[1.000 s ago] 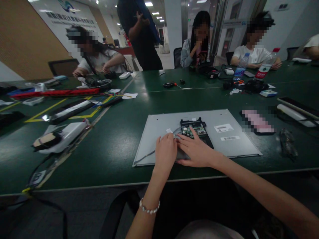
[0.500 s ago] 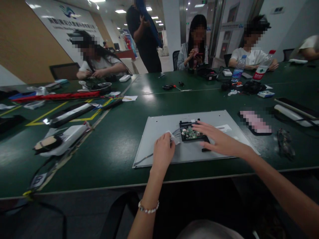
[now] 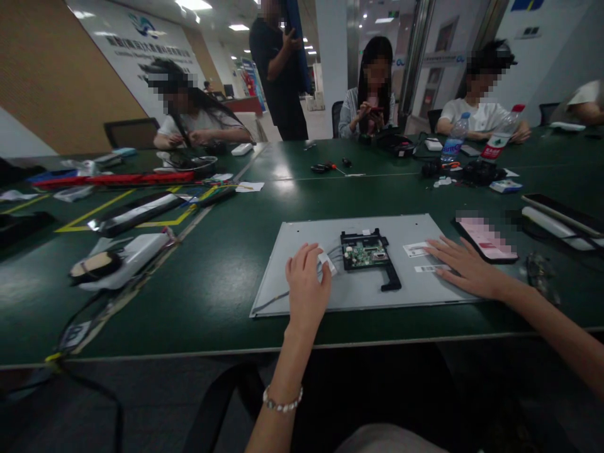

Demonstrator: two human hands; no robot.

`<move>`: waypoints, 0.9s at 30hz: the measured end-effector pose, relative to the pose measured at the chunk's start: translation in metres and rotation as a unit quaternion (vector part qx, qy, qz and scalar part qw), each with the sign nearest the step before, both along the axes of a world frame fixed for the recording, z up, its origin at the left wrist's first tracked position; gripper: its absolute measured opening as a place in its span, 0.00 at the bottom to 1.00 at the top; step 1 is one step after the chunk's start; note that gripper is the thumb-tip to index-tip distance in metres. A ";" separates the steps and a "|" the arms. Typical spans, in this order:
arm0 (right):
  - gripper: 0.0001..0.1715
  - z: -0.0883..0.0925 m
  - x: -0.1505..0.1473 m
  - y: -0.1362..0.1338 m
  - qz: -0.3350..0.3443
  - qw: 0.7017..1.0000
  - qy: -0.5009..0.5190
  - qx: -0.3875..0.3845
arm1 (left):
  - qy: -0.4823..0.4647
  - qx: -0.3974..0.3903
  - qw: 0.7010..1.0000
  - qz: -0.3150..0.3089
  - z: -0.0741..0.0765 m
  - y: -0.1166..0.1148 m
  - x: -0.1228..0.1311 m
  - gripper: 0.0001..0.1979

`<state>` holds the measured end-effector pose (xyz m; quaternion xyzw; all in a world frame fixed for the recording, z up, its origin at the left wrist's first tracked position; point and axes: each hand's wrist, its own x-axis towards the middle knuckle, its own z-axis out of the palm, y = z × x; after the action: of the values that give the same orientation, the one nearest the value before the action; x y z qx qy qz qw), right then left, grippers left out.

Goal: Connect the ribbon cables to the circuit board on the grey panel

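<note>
A flat grey panel [image 3: 358,299] lies on the table in front of me. A green circuit board [image 3: 365,253] sits in a black bracket [image 3: 391,277] on it, with grey cables [image 3: 335,253] running left from the board. My left hand [image 3: 307,277] rests over these cables, thumb and fingers apart around a white tag or piece of tape [image 3: 327,263]. Its fingertips touch the panel area left of the board. Spread flat on the panel's right part is my right hand [image 3: 467,267], holding nothing, its fingertips beside two white labels [image 3: 415,250].
A phone [image 3: 488,239] and clear glasses [image 3: 540,277] lie to the right. Left stands a white device [image 3: 136,258] with cables. Farther back are a screwdriver [image 3: 334,166], two bottles [image 3: 453,138] and black gear [image 3: 481,171]. Several people are around the table [image 3: 226,264].
My right hand has moved right, off the circuit board, and come down flat on the panel. My left hand's fingers have spread from around the white tag. The view has shifted slightly.
</note>
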<state>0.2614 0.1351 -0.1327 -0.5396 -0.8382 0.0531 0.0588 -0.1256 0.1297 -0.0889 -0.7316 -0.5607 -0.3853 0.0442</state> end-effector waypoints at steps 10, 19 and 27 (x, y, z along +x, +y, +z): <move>0.36 0.009 -0.053 0.018 0.049 0.999 0.007 -0.011 | -0.025 0.041 0.999 0.012 0.005 -0.005 -0.001 0.08; 0.36 0.013 -0.135 0.039 0.067 0.996 0.050 0.017 | -0.040 0.046 0.998 -0.009 0.003 -0.005 -0.006 0.07; 0.38 0.014 -0.200 0.056 0.062 0.997 0.054 0.009 | -0.049 0.037 0.998 -0.002 0.003 -0.007 -0.005 0.08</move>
<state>0.0619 0.1907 -0.1187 -0.4824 -0.8660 0.0785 0.1056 -0.1304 0.1232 -0.0859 -0.7111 -0.5457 -0.4412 0.0433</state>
